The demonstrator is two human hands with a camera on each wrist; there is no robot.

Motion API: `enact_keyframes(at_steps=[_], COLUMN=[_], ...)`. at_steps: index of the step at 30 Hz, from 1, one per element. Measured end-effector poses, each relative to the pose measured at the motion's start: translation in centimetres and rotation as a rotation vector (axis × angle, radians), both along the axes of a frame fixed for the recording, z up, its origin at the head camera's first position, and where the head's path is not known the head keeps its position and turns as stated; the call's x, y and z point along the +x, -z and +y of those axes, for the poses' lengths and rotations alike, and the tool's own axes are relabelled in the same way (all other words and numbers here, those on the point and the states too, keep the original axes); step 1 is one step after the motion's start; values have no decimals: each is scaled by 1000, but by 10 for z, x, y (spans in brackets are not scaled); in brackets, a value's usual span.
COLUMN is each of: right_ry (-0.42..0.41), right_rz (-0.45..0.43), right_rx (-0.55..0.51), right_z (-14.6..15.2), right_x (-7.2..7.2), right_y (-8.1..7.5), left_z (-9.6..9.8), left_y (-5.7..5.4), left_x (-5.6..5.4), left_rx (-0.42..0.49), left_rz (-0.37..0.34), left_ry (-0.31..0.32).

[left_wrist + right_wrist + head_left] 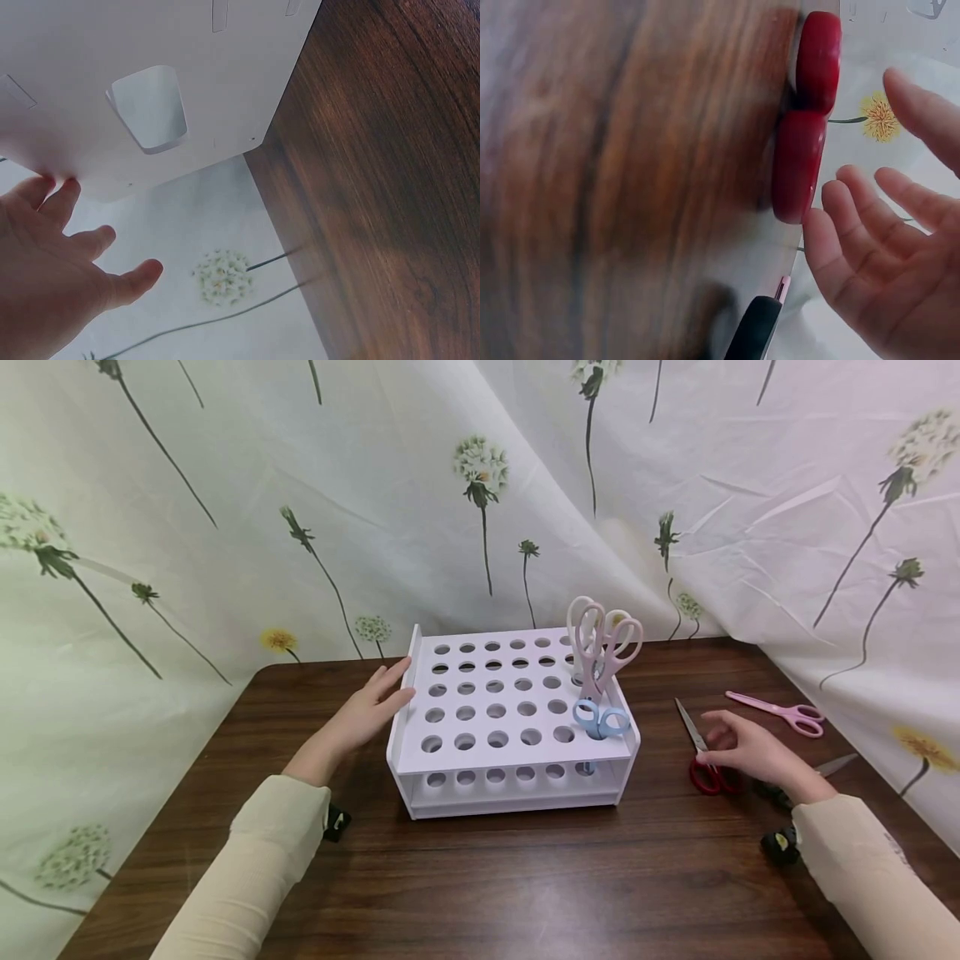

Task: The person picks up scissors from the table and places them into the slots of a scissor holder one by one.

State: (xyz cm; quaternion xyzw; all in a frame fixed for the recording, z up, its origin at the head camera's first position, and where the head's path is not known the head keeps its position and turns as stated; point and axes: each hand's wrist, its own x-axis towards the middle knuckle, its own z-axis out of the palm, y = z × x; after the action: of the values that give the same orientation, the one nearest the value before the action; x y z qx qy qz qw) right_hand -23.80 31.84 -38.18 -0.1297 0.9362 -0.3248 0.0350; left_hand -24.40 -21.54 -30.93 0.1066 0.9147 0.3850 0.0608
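Note:
A white test-tube-style rack [510, 808] with rows of round holes stands mid-table. Fingertips of my left hand [360, 714] touch its left side panel [225, 90], fingers extended and thumb apart. Red-handled scissors [691, 727] lie on the table right of the rack, blades pointing away. Above their handles [817, 60] hovers my right hand [750, 747], its fingers loosely bent and apart, holding nothing; whether a fingertip touches the handle I cannot tell. Light-blue scissors [596, 724], pale pink scissors [591, 685] and white-handled scissors stand points down in the rack's right-hand holes.
Pink scissors [765, 704] lie farther right on the table. Dark-handled scissors [836, 765] lie partly hidden under my right wrist. Behind the dark wooden table [480, 893] hangs a white cloth [375, 460] with dandelion prints.

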Motion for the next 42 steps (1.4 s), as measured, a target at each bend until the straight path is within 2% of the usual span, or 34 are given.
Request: enact_keyframes(at_steps=[6, 10, 20, 33, 38, 42], right_ry=[-52, -82, -93, -92, -99, -100], right_rz=[-12, -56, -136, -128, -176, -222], right_rx=[3, 10, -2, -31, -61, -152], right_z=[1, 2, 2, 1, 0, 0], right_x=[-1, 0, 1, 3, 4, 5], right_y=[4, 4, 3, 3, -2, -3], left_z=[1, 1, 1, 1, 1, 1], left_y=[-1, -2, -2, -2, -2, -1], left_x=[1, 1, 2, 1, 1, 1], left_rx=[-2, -2, -7, 6, 10, 15], left_rz=[-1, 2, 8, 5, 4, 3], left_ry=[-3, -2, -5, -2, -2, 2])
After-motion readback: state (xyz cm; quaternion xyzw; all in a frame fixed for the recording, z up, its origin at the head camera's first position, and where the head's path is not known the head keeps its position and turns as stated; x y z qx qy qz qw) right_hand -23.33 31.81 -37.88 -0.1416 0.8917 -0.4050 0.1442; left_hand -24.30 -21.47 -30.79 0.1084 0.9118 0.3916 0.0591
